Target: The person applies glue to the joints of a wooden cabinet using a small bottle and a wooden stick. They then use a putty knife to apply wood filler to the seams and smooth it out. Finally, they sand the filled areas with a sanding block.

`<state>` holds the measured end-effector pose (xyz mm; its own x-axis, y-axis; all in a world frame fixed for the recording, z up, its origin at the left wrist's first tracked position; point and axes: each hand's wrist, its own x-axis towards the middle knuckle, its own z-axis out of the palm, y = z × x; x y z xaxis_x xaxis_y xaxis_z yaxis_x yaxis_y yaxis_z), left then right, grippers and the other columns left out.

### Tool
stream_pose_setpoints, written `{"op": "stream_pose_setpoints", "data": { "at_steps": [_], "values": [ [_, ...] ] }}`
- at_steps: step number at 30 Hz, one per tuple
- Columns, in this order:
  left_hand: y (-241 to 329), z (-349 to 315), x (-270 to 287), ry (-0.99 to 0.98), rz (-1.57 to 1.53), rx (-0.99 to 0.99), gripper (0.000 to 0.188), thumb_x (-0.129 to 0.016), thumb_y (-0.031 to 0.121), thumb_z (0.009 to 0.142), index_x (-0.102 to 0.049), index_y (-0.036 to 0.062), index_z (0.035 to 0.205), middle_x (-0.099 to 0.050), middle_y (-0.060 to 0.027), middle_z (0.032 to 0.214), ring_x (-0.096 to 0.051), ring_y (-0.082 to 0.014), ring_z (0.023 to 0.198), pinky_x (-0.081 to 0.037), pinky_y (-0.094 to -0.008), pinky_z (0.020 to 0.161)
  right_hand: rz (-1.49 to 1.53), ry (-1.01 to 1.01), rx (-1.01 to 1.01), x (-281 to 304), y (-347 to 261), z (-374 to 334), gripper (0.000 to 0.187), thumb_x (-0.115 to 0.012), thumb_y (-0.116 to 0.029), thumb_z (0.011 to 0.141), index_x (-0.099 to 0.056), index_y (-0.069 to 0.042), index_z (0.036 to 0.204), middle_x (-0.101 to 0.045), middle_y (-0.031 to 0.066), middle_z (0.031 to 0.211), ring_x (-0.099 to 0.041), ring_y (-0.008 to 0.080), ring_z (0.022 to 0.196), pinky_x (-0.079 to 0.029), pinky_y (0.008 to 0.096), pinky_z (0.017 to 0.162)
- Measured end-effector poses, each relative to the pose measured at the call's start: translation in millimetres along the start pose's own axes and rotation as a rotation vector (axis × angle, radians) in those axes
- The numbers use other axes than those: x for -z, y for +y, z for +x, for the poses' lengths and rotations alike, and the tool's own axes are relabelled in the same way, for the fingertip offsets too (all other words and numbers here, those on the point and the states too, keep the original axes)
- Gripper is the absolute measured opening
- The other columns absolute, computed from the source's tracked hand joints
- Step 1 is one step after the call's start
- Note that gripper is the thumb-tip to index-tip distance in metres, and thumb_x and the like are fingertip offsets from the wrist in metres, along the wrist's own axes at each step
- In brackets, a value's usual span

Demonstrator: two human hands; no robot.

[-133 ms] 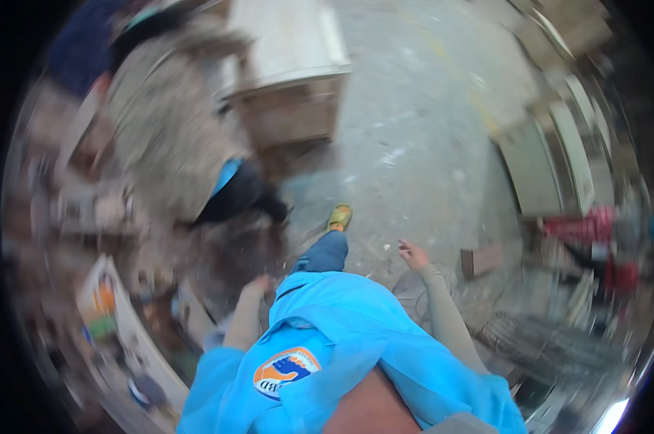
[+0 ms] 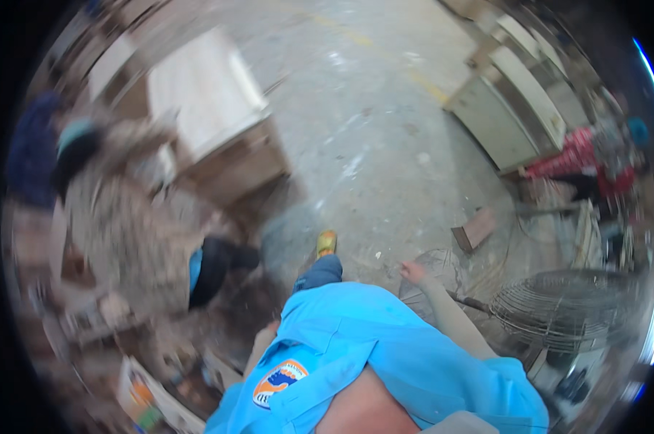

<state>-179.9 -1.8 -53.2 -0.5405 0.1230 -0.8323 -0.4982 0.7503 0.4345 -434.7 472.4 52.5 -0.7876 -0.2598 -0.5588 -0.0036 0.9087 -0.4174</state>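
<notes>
while badge [image 2: 280, 385] lettered, right hand [image 2: 414, 272] empty

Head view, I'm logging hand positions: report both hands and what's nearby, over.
Right hand: nothing visible in it. Left hand: blurred, grip unclear. Brown box on floor beyond right hand; round wire cage farther right.

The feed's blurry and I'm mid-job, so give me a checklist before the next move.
1. Right hand empty: ok, nothing visible in it.
2. Left hand empty: cannot tell, mostly hidden by the light-blue shirt.
3. Right hand apart from wire fan cage: ok.
4. Right hand apart from brown box: ok.
5. Co-worker in mottled top well away from white-topped cabinet: not ok, close beside it.
</notes>
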Motion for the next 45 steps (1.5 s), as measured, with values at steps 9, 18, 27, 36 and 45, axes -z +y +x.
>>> {"op": "stream_pose_setpoints", "data": {
  "at_steps": [9, 18, 27, 36, 45],
  "values": [
    [185.3, 184.4, 231.8, 0.089, 0.368, -0.359, 0.030, -0.056, 0.024, 0.082, -0.066, 0.0114, 0.108, -0.066, -0.0172, 0.102, -0.061, -0.0348, 0.100, -0.049, -0.0412, 0.088, 0.463, 0.231, -0.474, 17.6, 102.4, -57.4, 0.045, -0.056, -0.029, 0.086, -0.052, -0.011, 0.128, -0.062, 0.0167, 0.115, -0.058, 0.0324, 0.107, -0.046, 0.0402, 0.090],
    [518.1, 354.9, 409.8, 0.469, -0.027, -0.662, 0.027, -0.056, 0.019, 0.086, -0.064, 0.0090, 0.110, -0.067, -0.0118, 0.076, -0.064, -0.0205, 0.065, -0.051, -0.0350, 0.063, 0.612, 0.081, -0.637, 29.3, 162.0, -12.4, 0.051, -0.057, -0.031, 0.083, -0.051, -0.012, 0.130, -0.060, 0.0146, 0.121, -0.056, 0.0316, 0.111, -0.043, 0.0401, 0.095],
    [522.3, 421.3, 374.4, -0.139, 0.159, -0.237, 0.031, -0.055, 0.018, 0.088, -0.062, 0.0079, 0.116, -0.068, -0.0105, 0.082, -0.066, -0.0175, 0.065, -0.053, -0.0333, 0.061, 0.386, 0.128, -0.815, 176.0, 358.1, 150.3, 0.041, -0.054, -0.032, 0.084, -0.057, -0.011, 0.118, -0.059, 0.0157, 0.119, -0.056, 0.0326, 0.111, -0.045, 0.0425, 0.092],
    [622.1, 484.0, 480.7, -0.030, 0.361, -0.250, 0.028, -0.058, 0.024, 0.082, -0.066, 0.0134, 0.107, -0.068, -0.0147, 0.088, -0.066, -0.0264, 0.077, -0.053, -0.0384, 0.070, 0.573, 0.583, -0.310, 484.0, 302.0, 364.3, 0.045, -0.054, -0.025, 0.085, -0.052, -0.010, 0.127, -0.062, 0.0171, 0.111, -0.060, 0.0328, 0.100, -0.047, 0.0411, 0.087],
    [914.6, 744.4, 644.4, 0.283, 0.753, -0.527, 0.023, -0.059, 0.027, 0.080, -0.067, 0.0162, 0.100, -0.066, -0.0176, 0.099, -0.063, -0.0359, 0.092, -0.050, -0.0441, 0.081, 0.695, 0.370, -0.670, 479.1, 317.4, 382.8, 0.046, -0.053, -0.032, 0.087, -0.051, -0.011, 0.128, -0.058, 0.0174, 0.120, -0.055, 0.0333, 0.110, -0.045, 0.0414, 0.092]
  ]
}}
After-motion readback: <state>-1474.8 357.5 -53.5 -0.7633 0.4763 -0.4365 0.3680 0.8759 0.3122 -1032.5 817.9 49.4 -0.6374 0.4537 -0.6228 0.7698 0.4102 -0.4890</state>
